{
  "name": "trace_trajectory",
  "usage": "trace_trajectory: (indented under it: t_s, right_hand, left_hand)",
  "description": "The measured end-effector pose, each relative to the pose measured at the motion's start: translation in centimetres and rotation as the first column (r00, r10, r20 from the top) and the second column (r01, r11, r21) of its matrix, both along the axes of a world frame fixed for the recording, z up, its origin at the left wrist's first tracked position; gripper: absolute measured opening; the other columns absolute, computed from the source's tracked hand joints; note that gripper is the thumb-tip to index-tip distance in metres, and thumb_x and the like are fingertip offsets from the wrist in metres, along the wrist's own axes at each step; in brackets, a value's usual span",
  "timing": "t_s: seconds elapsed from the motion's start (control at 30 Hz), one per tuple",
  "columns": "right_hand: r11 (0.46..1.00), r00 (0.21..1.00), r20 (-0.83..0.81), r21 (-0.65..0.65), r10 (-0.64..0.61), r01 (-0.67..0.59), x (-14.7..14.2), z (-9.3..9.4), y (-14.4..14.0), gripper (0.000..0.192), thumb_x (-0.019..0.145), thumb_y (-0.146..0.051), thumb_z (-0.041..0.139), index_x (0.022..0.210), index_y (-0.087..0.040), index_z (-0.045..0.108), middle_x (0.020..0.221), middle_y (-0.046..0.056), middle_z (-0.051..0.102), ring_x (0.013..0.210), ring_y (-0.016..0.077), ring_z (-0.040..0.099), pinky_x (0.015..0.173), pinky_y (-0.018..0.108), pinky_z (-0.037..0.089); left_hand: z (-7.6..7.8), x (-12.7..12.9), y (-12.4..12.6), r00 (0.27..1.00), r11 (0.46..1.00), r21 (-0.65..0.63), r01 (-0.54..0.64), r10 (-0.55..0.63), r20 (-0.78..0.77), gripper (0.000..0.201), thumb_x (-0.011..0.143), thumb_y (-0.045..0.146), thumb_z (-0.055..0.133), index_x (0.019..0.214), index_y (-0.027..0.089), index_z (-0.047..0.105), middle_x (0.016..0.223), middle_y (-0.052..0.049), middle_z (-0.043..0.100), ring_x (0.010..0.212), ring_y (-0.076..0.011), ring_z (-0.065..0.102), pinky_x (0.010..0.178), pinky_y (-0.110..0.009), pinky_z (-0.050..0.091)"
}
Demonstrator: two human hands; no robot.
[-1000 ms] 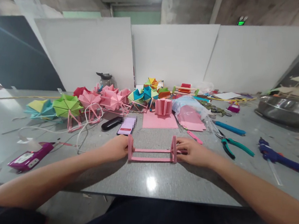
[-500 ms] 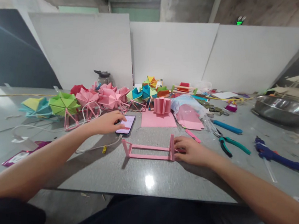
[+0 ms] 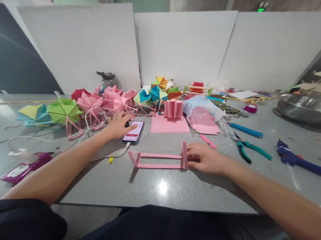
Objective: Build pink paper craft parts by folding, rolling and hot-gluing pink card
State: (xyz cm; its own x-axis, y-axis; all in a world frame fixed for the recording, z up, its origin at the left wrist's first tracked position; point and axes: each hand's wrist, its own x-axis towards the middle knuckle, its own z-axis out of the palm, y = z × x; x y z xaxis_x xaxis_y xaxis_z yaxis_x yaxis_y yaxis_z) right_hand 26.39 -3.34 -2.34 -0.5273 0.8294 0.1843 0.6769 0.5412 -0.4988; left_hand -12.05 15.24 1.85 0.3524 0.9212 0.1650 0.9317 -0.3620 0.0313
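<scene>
A pink stick frame [image 3: 159, 160] lies on the grey table [image 3: 170, 189] in front of me. My right hand [image 3: 206, 159] rests at its right end, fingers closed on the upright end piece. My left hand [image 3: 119, 125] lies further back to the left, fingers spread, a fingertip touching the lit screen of a phone [image 3: 133, 131]. A white cable [image 3: 111, 155] runs from the phone toward the left. Behind the phone stand pink folded paper wheels [image 3: 113, 101] on pink stands.
Green and blue paper wheels [image 3: 55, 112] sit left, coloured ones [image 3: 156, 93] at the back. Pink paper sheet [image 3: 169, 124], green pliers [image 3: 250, 150], a blue tool [image 3: 245, 130], a blue glue gun [image 3: 302, 163] and a metal bowl [image 3: 310, 109] lie right. White boards [image 3: 186, 42] stand behind.
My left hand let go of the frame's left end and reached back to the phone, now touching its screen. My right hand stays on the frame's right end.
</scene>
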Motion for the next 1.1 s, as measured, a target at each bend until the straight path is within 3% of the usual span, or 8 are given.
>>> trace_trajectory:
  t_s: [0.43,0.67,0.77,0.87,0.97,1.1]
  right_hand:
    - [0.999,0.997,-0.065,-0.022,0.039,-0.041,-0.3,1.5,-0.3,0.010,0.095,-0.027,0.077,0.097,-0.026,0.087,0.098,0.007,0.080,0.095,0.0259,0.072,0.089,0.041,0.057]
    - [0.998,0.998,-0.064,-0.054,0.010,-0.014,0.2,1.0,0.1,0.010,0.094,-0.032,0.079,0.099,-0.028,0.086,0.102,0.007,0.082,0.099,0.0274,0.073,0.092,0.043,0.056]
    - [0.998,0.999,-0.046,-0.067,0.009,-0.012,0.1,1.0,-0.1,0.010,0.094,-0.031,0.078,0.099,-0.027,0.085,0.101,0.007,0.081,0.097,0.0272,0.072,0.091,0.044,0.056]
    - [0.994,0.997,-0.066,-0.104,-0.032,0.025,0.0,1.0,-0.4,0.008,0.092,-0.029,0.077,0.098,-0.026,0.082,0.104,0.008,0.080,0.098,0.0271,0.072,0.090,0.043,0.057]
    - [0.989,0.992,-0.081,-0.124,-0.095,0.084,0.1,0.8,-0.5,0.006,0.092,-0.030,0.076,0.096,-0.025,0.076,0.105,0.008,0.078,0.097,0.0266,0.071,0.088,0.042,0.058]
    - [0.985,0.991,-0.032,-0.117,-0.131,0.127,0.3,1.0,-0.3,0.012,0.100,-0.031,0.064,0.089,-0.026,0.062,0.092,0.007,0.070,0.083,0.0235,0.064,0.077,0.039,0.053]
  left_hand:
    - [-1.0,0.1,1.5,0.999,0.993,-0.116,0.020,-0.023,-0.026,0.071,0.099,0.053,0.048,0.167,0.033,0.056,0.168,-0.017,0.050,0.160,-0.0460,0.042,0.129,-0.071,0.033]
    - [-0.8,0.1,1.8,0.999,0.994,-0.110,0.016,-0.011,0.045,0.068,0.099,0.050,0.050,0.163,0.031,0.059,0.167,-0.017,0.053,0.160,-0.0446,0.044,0.128,-0.071,0.037]
    - [0.2,-0.1,1.3,0.993,0.999,-0.040,0.025,-0.020,0.119,0.062,0.099,0.039,0.049,0.158,0.027,0.062,0.163,-0.015,0.058,0.158,-0.0385,0.048,0.131,-0.061,0.041]
    - [2.1,-0.3,-0.2,0.981,0.999,0.032,0.034,-0.040,0.190,0.055,0.094,0.029,0.050,0.144,0.020,0.070,0.154,-0.014,0.065,0.148,-0.0327,0.059,0.130,-0.047,0.045]
    - [4.5,-0.6,-3.2,0.920,0.995,0.077,0.063,-0.088,0.382,0.045,0.089,0.029,0.055,0.126,0.016,0.075,0.136,-0.012,0.077,0.117,-0.0288,0.074,0.115,-0.044,0.057]
    - [6.7,-1.3,-8.2,0.854,0.979,0.138,0.151,-0.199,0.481,0.038,0.095,0.035,0.054,0.120,0.015,0.075,0.122,-0.010,0.082,0.108,-0.0259,0.075,0.106,-0.042,0.061]
